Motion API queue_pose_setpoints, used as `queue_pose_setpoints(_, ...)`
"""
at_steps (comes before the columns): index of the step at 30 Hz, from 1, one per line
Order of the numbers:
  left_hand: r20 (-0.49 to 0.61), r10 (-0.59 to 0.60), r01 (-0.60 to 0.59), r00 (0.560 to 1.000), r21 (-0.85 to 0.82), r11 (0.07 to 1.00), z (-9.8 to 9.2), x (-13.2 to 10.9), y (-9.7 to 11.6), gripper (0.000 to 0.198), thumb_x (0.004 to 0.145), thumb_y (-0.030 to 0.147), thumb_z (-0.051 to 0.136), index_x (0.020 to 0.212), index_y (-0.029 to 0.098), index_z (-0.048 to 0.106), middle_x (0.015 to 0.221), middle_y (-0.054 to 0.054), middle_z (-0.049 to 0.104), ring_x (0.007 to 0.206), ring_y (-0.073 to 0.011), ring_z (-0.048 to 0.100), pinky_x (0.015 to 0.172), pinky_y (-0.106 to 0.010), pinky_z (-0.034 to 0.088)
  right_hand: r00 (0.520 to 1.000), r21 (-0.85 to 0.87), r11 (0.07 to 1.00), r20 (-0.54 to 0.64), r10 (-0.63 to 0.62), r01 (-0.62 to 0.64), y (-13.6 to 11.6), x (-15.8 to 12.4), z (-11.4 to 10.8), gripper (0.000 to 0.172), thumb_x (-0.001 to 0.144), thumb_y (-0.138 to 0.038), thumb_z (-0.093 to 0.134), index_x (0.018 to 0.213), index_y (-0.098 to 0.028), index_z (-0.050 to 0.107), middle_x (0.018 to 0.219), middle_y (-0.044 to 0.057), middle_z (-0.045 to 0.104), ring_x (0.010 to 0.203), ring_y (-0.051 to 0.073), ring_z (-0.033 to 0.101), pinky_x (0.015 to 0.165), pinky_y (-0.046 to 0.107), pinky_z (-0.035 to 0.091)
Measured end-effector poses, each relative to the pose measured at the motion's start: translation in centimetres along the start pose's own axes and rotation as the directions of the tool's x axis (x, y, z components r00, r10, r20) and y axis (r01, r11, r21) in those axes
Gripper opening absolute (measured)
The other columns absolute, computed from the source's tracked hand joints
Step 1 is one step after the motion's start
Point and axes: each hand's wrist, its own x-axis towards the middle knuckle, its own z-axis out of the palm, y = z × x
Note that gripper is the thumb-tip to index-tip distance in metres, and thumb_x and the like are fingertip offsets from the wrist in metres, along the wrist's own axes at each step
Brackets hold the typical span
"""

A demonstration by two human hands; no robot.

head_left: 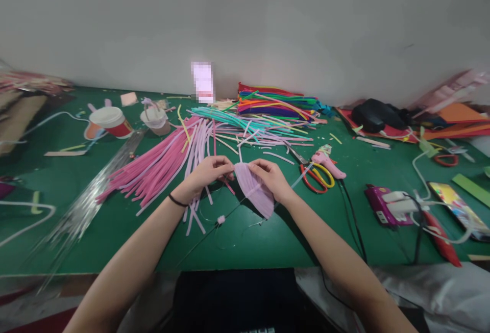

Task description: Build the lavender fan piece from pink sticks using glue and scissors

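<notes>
Over the middle of the green table I hold a lilac fan-shaped piece of pipe cleaners (255, 193), its rows packed side by side. My left hand (212, 172) pinches the upper left edge of it, thumb and forefinger together. At its upper right edge, my right hand (271, 176) is closed on it with the thumb on top. A thin wire stem with a small lilac bead-like lump (221, 219) lies below my left hand. Loose lilac pipe cleaners (197, 157) and a bundle of pink pipe cleaners (153, 172) spread out left of my hands.
Right of my hands lie red-and-yellow-handled scissors (314, 179) and a pink glue gun (328, 163) with its cord. Multicoloured pipe cleaners (275, 103) are piled behind. Wires (92, 195), a lidded cup (111, 121), a purple power strip (386, 205) and a phone (457, 210) lie further out.
</notes>
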Motion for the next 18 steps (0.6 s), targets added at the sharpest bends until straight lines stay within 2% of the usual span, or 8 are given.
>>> queue_pose_setpoints(7,-0.001,-0.005,0.005,1.0,-0.009,1.0,0.13,0.08,-0.15,0.016,0.076,0.03,0.068,0.074,0.015,0.061,0.068,-0.002,0.068,0.065,-0.0132,0.065,0.064,-0.025,0.052,0.999,0.0,1.0,0.038,-0.004,0.004,-0.02,-0.11,0.07,0.027,0.077,-0.045,0.068,0.079,-0.019,0.067,0.073,-0.002,0.061,0.067,0.011,0.049,0.063,0.024,0.036)
queue_pose_setpoints(11,-0.005,-0.007,0.007,1.0,-0.002,1.0,0.07,0.12,-0.13,0.019,0.078,0.034,0.067,0.076,0.016,0.062,0.069,-0.002,0.068,0.066,-0.013,0.065,0.063,-0.024,0.051,1.0,-0.004,1.0,0.011,0.005,-0.005,-0.04,-0.08,0.11,0.029,0.075,-0.047,0.069,0.079,-0.019,0.068,0.074,-0.002,0.062,0.069,0.012,0.05,0.064,0.024,0.037)
queue_pose_setpoints(16,-0.033,0.018,-0.017,0.999,0.033,0.999,-0.07,0.23,-0.13,0.024,0.074,0.039,0.071,0.075,0.016,0.064,0.067,-0.001,0.066,0.065,-0.0122,0.063,0.061,-0.022,0.05,0.997,0.005,0.998,0.036,0.062,-0.062,-0.14,-0.11,0.14,0.043,0.079,-0.059,0.061,0.069,-0.017,0.067,0.063,-0.002,0.058,0.06,0.012,0.046,0.06,0.025,0.034)
queue_pose_setpoints(18,-0.06,0.027,-0.025,0.998,0.028,0.999,-0.19,0.28,-0.16,0.025,0.072,0.038,0.073,0.072,0.016,0.064,0.066,-0.001,0.066,0.064,-0.0116,0.062,0.061,-0.021,0.049,0.993,0.06,0.993,0.063,0.102,-0.106,-0.15,-0.1,0.12,0.049,0.081,-0.063,0.056,0.071,-0.017,0.069,0.064,0.0,0.061,0.062,0.013,0.05,0.063,0.026,0.037)
